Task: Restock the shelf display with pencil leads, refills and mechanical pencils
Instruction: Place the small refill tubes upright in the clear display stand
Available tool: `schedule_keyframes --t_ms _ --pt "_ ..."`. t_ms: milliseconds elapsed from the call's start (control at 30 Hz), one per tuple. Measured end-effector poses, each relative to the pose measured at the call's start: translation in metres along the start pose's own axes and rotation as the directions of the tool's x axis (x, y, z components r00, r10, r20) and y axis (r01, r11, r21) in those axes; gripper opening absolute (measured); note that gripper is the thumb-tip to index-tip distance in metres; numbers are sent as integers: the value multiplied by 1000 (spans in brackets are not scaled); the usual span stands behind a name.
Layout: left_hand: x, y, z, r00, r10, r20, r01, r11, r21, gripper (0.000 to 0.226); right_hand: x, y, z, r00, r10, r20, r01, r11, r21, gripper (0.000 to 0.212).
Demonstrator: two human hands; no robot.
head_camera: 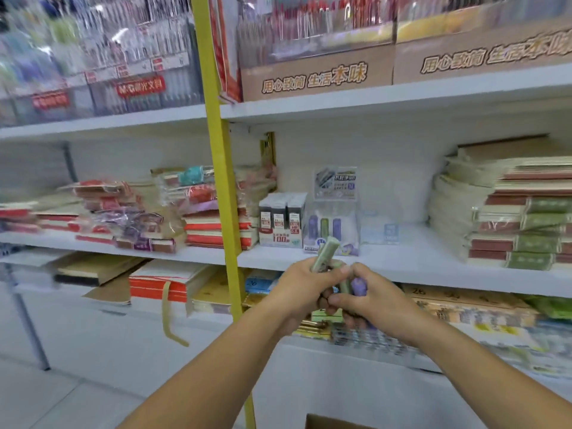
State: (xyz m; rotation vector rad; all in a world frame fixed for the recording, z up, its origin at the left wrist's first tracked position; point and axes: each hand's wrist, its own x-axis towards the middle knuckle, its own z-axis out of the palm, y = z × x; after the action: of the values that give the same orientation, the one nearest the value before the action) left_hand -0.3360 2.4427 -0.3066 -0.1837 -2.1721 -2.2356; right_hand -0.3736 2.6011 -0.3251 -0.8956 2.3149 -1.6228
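Note:
Both hands meet in front of the middle shelf [402,261]. My left hand [305,287] grips a pale green lead case [325,253] that sticks up above its fingers. My right hand [368,300] holds a purple lead case [358,284] and another greenish one between the two hands. Just behind them on the shelf stands a clear display box [332,227] with blue, green and purple cases inside and a printed header card. Left of it stands a white box of black lead packs [281,219].
A yellow upright post [221,168] divides the shelving left of my hands. Stacks of notebooks [507,212] fill the shelf's right end, wrapped notebooks [130,212] the left bay. Pen racks [315,32] line the top shelf. More booklets lie on the lower shelf.

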Motion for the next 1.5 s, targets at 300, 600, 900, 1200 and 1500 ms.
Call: schedule_keyframes --t_ms 300,600,900,1200,1500 --pt "29 -1 -39 987 18 -159 -47 981 -186 32 32 -35 -29 999 9 34 -8 999 -44 22" --pt "61 -24 -30 999 -17 -47 3 959 -282 34 77 -16 -37 996 75 -47 -67 985 159 21" --pt "89 -15 -43 962 158 -224 -214 943 -255 25 96 4 -65 842 -259 -473 304 953 19 20" --pt "127 -37 -59 932 152 -331 -237 942 -237 21 146 6 -84 738 -374 -562 277 927 -252 40" --pt "124 -45 -62 947 134 -293 -222 930 -291 27 164 10 -79 757 -367 -541 292 930 -222 27"
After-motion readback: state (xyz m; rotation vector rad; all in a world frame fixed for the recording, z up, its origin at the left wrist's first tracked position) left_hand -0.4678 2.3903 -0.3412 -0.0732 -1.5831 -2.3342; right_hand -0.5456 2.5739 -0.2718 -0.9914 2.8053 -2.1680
